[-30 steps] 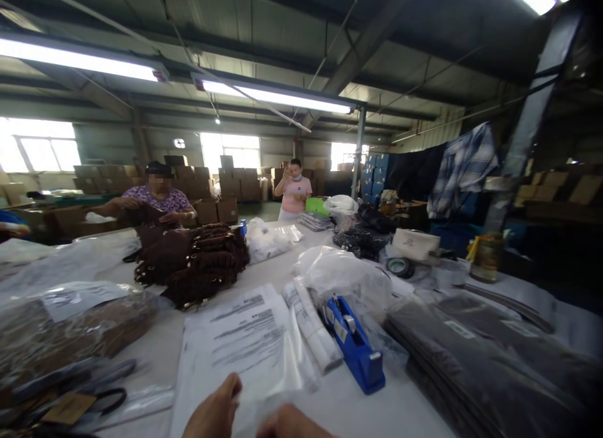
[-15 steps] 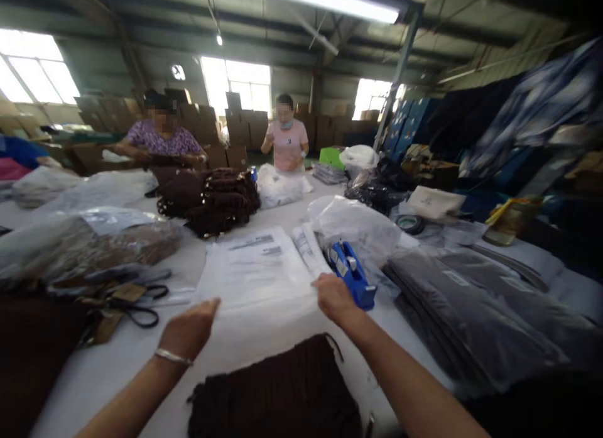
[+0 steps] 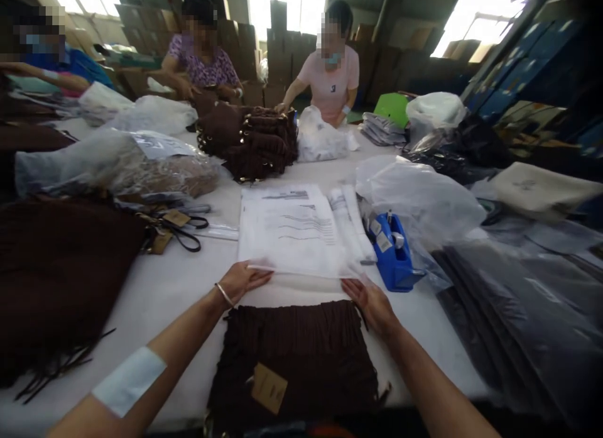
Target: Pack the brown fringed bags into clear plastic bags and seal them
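Observation:
A clear plastic bag (image 3: 289, 252) with printed lines lies flat in front of me, its near edge stretched between my hands. My left hand (image 3: 239, 281), with a bracelet at the wrist, grips the left end of that edge, fingers partly behind the film. At the other end my right hand (image 3: 374, 305) has its fingers on the edge, some under the plastic. Closer to me lies a dark brown gathered bag (image 3: 301, 344) with a tan tag (image 3: 269, 388). Right of the plastic bag are folded plastic bags (image 3: 352, 221) and a blue tape dispenser (image 3: 396, 256).
Brown bags with fringe (image 3: 61, 268) lie at left, and a brown stack (image 3: 249, 136) stands farther back. Grey items in plastic (image 3: 513, 325) fill the right side. Loose plastic wrap (image 3: 419, 196) lies behind the dispenser. Several co-workers stand across the table (image 3: 160, 306).
My view has tipped down and shifted left. My hands have moved from the bag's sides to its near edge, fingers now slipped at the film. A co-worker reaches to the brown stack.

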